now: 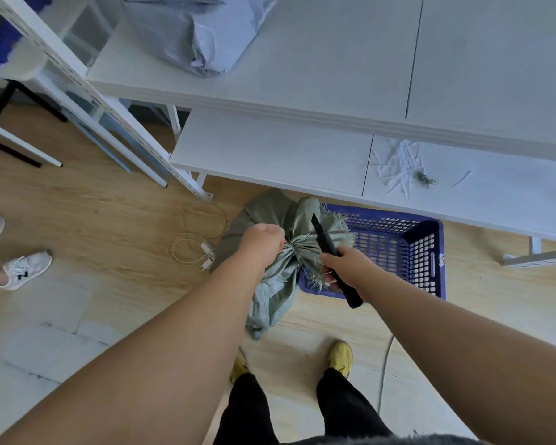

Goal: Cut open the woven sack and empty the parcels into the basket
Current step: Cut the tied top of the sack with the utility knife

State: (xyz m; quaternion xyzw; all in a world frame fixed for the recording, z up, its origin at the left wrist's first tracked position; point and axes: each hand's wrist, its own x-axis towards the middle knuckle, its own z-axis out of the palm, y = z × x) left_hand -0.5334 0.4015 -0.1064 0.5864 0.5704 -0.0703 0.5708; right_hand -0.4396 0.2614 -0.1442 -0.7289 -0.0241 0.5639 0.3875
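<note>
A grey-green woven sack point(272, 293) stands on the floor, its frayed neck bunched and tied. My left hand point(264, 244) is closed around the tied neck from the left. My right hand point(347, 268) grips a black knife point(326, 244) by its handle, and the blade points up and away against the frayed top of the sack. A blue perforated plastic basket point(398, 248) sits on the floor right behind the sack, with nothing visible inside it; the sack hides its left corner. No parcels from the sack are visible.
A white two-level table point(270, 149) stands over the basket, with cut white ties and thread scraps point(402, 168) on its lower shelf and a grey plastic mailer bag point(190, 36) on top. A white cable with plug point(203, 248) lies left of the sack. Another person's shoes point(26, 268) are at left; my own yellow shoes point(341, 358) are below.
</note>
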